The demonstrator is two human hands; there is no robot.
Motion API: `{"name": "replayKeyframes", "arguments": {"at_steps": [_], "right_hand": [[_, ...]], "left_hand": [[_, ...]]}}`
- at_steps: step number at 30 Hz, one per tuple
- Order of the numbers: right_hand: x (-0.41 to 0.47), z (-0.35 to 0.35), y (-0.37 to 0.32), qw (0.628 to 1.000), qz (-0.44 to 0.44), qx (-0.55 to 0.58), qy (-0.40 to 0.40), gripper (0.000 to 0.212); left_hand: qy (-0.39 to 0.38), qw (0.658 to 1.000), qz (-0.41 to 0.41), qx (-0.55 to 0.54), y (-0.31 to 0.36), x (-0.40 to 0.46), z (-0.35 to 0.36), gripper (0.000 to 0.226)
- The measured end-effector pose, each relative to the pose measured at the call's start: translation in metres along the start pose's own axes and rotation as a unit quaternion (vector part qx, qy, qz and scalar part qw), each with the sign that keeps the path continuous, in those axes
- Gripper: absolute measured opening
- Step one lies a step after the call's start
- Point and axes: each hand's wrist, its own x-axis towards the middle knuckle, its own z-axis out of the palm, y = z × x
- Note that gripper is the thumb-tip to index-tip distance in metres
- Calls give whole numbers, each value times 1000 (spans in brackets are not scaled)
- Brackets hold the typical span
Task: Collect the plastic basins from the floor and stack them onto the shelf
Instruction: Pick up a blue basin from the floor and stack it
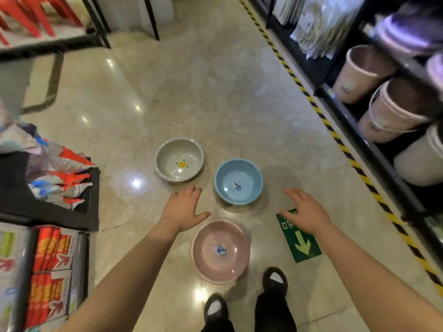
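Observation:
Three plastic basins stand upright on the polished floor. A grey basin (179, 160) with a yellow flower print is farthest, a blue basin (238, 180) sits right of it, and a pink basin (220, 250) lies nearest, just ahead of my feet. My left hand (184, 209) hovers palm down, fingers spread, between the grey and pink basins, holding nothing. On the other side of the blue basin, my right hand (305, 210) is likewise spread and empty. The dark shelf (374, 144) runs along the right side of the aisle.
The right shelf holds pinkish buckets (393, 116) and packaged goods. Yellow-black hazard tape (318, 111) lines the floor beside it. A green arrow sticker (299, 236) is under my right hand. A low rack of packaged goods (57, 185) stands at left, red stools (36, 15) at far left.

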Motion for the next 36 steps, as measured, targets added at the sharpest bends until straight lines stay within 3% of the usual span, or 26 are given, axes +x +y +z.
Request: {"name": "replayKeyframes", "arguments": {"at_steps": [6,17,22,29,36], "right_hand": [[-13,-49,34,1000,0,-6,1,76],[88,-154,158,993,-100,-44,-51,72],[137,-192,204,989,-118,-48,-68,71],[223,-215,208,983,-149,-45,-100,71],[352,-218,160,967,-206,-59,-139,72]], "left_hand": [[4,999,7,40,53,2,-34,68],[46,985,-154,-64,181,98,-41,70],[49,979,-177,-93,228,149,-43,73],[29,966,-237,-102,227,205,-35,74],[33,938,-323,-119,174,265,-35,74]]}}
